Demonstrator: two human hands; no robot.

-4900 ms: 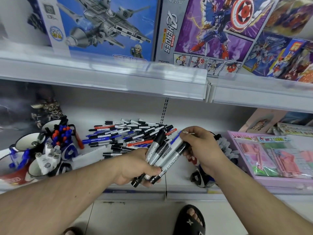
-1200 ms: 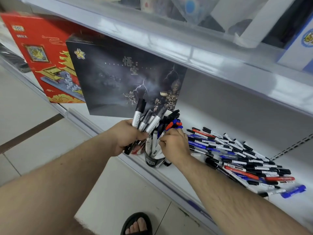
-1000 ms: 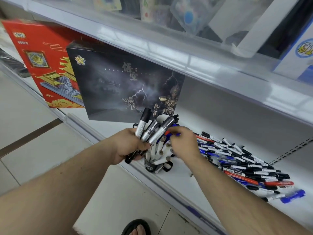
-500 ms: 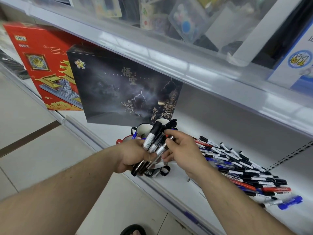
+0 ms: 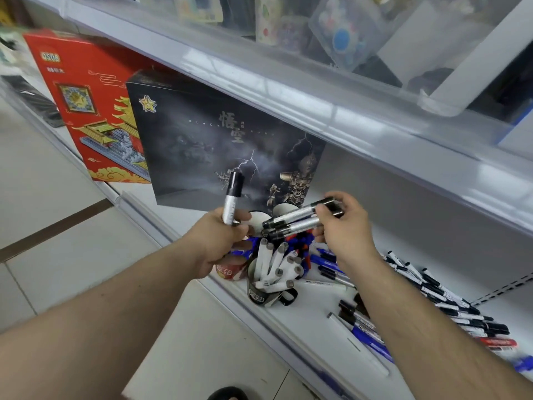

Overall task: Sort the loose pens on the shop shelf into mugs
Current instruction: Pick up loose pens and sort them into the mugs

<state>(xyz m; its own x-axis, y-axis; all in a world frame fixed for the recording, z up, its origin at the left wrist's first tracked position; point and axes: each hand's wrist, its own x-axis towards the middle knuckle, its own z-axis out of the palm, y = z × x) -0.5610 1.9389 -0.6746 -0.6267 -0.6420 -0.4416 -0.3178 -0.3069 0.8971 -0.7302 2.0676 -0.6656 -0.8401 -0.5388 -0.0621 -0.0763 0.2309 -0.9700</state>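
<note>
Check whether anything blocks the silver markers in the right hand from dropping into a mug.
The silver markers held by the right hand hover above the black mug, already crowded with white pens.

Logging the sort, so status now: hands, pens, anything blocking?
Left hand grips one marker upright. Right hand pinches marker bundle over the mugs. Black mug already crowded with white pens.

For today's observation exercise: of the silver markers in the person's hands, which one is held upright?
The single silver marker in the left hand; it stands black cap up, while the markers in the right hand lie nearly level.
</note>
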